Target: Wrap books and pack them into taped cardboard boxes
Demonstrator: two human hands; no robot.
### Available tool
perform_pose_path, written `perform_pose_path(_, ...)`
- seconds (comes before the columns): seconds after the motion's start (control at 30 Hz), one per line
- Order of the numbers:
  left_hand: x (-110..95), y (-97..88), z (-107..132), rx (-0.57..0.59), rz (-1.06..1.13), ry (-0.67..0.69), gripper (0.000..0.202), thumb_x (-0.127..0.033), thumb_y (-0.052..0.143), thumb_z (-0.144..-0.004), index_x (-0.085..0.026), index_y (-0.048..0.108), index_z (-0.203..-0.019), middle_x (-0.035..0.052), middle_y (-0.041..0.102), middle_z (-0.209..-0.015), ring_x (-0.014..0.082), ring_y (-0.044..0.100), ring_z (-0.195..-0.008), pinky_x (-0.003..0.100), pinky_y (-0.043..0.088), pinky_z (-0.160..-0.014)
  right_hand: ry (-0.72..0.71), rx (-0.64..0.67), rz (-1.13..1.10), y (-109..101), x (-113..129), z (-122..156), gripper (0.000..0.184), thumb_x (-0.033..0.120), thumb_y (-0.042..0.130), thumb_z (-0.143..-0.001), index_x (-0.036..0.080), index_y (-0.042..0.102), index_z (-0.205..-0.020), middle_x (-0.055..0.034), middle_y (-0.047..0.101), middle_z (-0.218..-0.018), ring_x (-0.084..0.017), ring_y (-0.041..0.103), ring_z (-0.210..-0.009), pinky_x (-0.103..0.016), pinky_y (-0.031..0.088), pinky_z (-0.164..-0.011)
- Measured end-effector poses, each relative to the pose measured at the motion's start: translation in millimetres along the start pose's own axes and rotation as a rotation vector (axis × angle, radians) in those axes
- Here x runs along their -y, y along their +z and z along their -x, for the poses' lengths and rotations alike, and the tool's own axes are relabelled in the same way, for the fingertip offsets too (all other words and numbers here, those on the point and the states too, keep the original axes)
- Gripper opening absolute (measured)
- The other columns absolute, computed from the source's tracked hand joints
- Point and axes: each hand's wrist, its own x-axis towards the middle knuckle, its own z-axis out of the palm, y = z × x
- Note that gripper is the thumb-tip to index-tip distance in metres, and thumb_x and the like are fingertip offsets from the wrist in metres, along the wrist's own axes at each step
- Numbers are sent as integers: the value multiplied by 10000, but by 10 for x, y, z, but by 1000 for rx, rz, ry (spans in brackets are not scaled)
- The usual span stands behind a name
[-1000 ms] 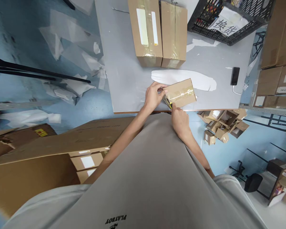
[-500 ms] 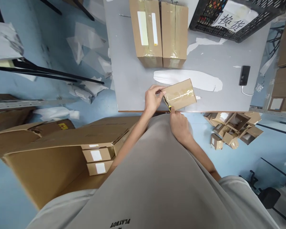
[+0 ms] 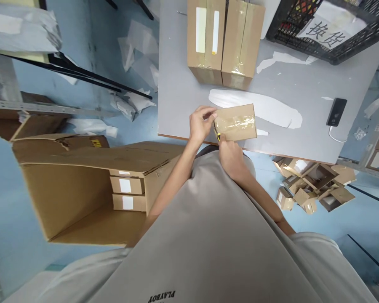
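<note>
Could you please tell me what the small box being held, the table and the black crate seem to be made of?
The small box looks like brown cardboard, matte, with glossy clear tape glinting on top. The table seems smooth grey laminate; its near edge shows brown. The black crate is probably moulded plastic, judging by its grid walls.

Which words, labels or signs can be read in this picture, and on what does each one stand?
"换货": on the white sheet in the black crate.
"PLAYBOY": upside down on the grey shirt.
Yellow label on the large carton: too blurred to read.
White labels on the two tall boxes: no print legible.
</note>
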Motion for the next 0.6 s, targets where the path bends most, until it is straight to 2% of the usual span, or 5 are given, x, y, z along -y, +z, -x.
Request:
perform_pose_path(0.27,-14,16,-2,-36,-12,-40,270,-352,749,-1016,-206,867,-1211,94,816,-1251,241,770,-1082,362,649,-997,-78,27,7,-89,-94,4,444,58,354,-1144,76,577,-1527,-238,828,-1275,-315,815,-1244,-397,635,-1025)
perform_pose_path(0.47,33,5,36,-7,37,-39,312,-378,777,-998,-200,859,-1241,106,822,-1273,234,796,-1056,352,655,-978,-85,16,76,-22,-178,92,459,93,352,-1162,91,565,-1569,-247,826,-1281,-314,838,-1181,-381,649,-974)
perform_pose_path(0.6,44,16,28,-30,73,-45,374,-489,773,-992,-213,856,-1230,103,834,-1276,239,803,-1085,357,661,-999,-122,16,94,-6,-238,243,484,91,382,-1147,124,587,-1584,-225,837,-1253,-305,835,-1142,-368,632,-941)
